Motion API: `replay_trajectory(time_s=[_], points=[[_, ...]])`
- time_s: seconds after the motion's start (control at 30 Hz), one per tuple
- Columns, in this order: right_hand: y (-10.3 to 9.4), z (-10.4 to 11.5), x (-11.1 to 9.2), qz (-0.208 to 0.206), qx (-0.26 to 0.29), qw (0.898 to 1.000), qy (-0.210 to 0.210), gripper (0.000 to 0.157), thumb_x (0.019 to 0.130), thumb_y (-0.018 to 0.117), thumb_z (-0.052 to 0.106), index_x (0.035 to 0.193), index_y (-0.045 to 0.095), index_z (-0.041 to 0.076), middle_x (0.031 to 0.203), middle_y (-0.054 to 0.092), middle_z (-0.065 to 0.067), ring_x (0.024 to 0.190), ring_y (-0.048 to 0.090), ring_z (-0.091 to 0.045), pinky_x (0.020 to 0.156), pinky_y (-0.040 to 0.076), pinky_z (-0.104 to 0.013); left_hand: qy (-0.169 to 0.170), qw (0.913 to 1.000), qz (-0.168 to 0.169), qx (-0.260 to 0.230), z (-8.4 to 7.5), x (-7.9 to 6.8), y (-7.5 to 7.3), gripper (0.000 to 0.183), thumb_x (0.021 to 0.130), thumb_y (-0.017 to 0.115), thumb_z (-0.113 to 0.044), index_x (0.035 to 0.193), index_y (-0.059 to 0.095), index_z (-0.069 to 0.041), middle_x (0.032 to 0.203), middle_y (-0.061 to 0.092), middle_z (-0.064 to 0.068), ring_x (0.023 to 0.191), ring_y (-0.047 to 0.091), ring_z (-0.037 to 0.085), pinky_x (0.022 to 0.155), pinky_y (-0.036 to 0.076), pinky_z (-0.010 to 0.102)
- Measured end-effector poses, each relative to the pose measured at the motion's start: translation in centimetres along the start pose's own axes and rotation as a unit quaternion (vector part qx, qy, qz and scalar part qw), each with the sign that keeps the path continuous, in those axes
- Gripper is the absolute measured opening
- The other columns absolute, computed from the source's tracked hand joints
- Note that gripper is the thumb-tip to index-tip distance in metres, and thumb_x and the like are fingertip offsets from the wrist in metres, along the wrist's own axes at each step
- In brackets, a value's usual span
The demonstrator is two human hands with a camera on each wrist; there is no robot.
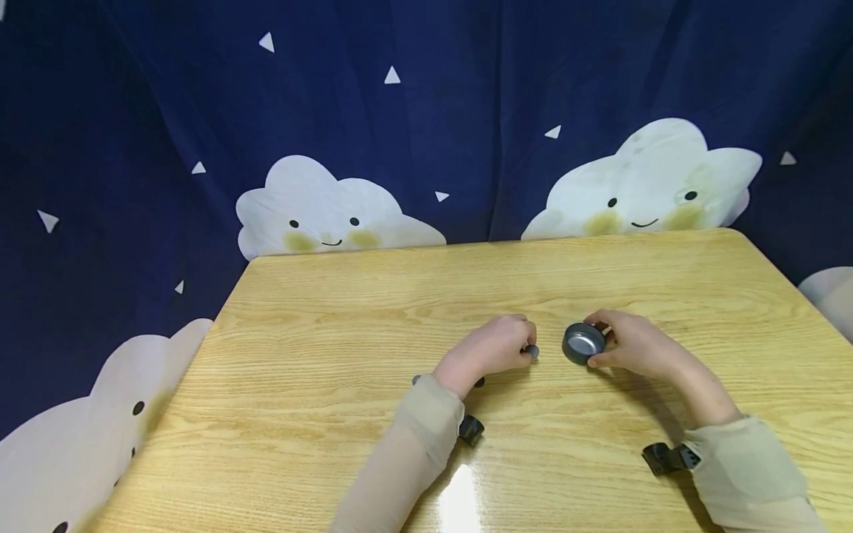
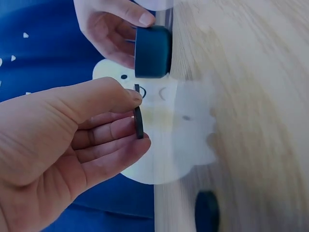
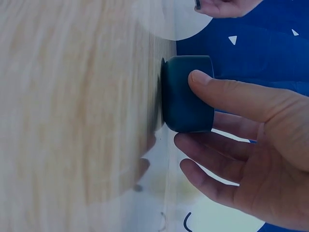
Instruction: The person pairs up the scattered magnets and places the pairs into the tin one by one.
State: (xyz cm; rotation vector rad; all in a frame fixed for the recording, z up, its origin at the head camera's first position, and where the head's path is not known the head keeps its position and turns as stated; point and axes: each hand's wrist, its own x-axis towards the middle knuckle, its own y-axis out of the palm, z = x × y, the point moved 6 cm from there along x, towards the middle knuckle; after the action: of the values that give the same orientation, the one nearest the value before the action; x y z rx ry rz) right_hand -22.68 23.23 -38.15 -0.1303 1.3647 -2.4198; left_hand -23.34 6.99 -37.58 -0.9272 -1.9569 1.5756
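My left hand (image 1: pixel 493 345) pinches a small, thin dark disc (image 2: pixel 138 116) between thumb and fingers, holding it on edge over the table. To its right, my right hand (image 1: pixel 636 344) grips a small round dark tin (image 1: pixel 576 355), thumb on one side and fingers on the other. The tin's open top faces up and shows a shiny silver inside. In the right wrist view its dark blue-green wall (image 3: pixel 186 104) is seen from the side, its base close over the tabletop. A short gap separates the disc from the tin.
Both hands are over a light wooden table (image 1: pixel 320 311). Another dark round piece (image 1: pixel 480 383) lies by the left wrist, with a further small grey piece (image 1: pixel 416 380) partly hidden behind the sleeve. A navy curtain (image 1: pixel 426 133) with white clouds hangs behind the table.
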Motion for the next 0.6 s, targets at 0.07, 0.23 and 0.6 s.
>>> replay_trajectory(time_s=[0.07,0.23,0.6], points=[[0.0,0.0,0.0,-0.001,0.000,1.000,-0.002,0.059,0.069,0.077,0.014,0.116,0.050,-0.009,0.104,0.058,-0.023,0.083,0.061,-0.025,0.066,0.049,-0.032,0.007,1.0000,-0.004,0.000,-0.3,0.3,-0.1,0.005,0.085,0.062,-0.019,0.084,0.062,-0.014,0.083,0.050,-0.005,0.069,0.043,0.006,0.060,0.034,0.013],[0.0,0.0,0.0,0.001,0.001,1.000,-0.003,0.059,0.069,0.078,0.015,0.116,0.050,-0.008,0.104,0.059,-0.022,0.084,0.061,-0.025,0.066,0.049,-0.033,0.013,0.9999,-0.005,-0.009,-0.9,0.8,-0.1,0.007,0.085,0.063,-0.019,0.089,0.062,-0.013,0.086,0.052,-0.006,0.071,0.045,0.005,0.061,0.036,0.012],[0.2,0.0,0.0,0.012,0.011,1.000,0.002,0.059,0.071,0.076,0.017,0.117,0.050,-0.008,0.102,0.060,-0.020,0.085,0.060,-0.026,0.066,0.050,-0.033,0.030,0.9994,-0.019,-0.001,-2.2,2.2,-0.6,0.015,0.082,0.064,-0.017,0.097,0.063,-0.012,0.093,0.055,-0.005,0.076,0.047,0.003,0.067,0.038,0.012]])
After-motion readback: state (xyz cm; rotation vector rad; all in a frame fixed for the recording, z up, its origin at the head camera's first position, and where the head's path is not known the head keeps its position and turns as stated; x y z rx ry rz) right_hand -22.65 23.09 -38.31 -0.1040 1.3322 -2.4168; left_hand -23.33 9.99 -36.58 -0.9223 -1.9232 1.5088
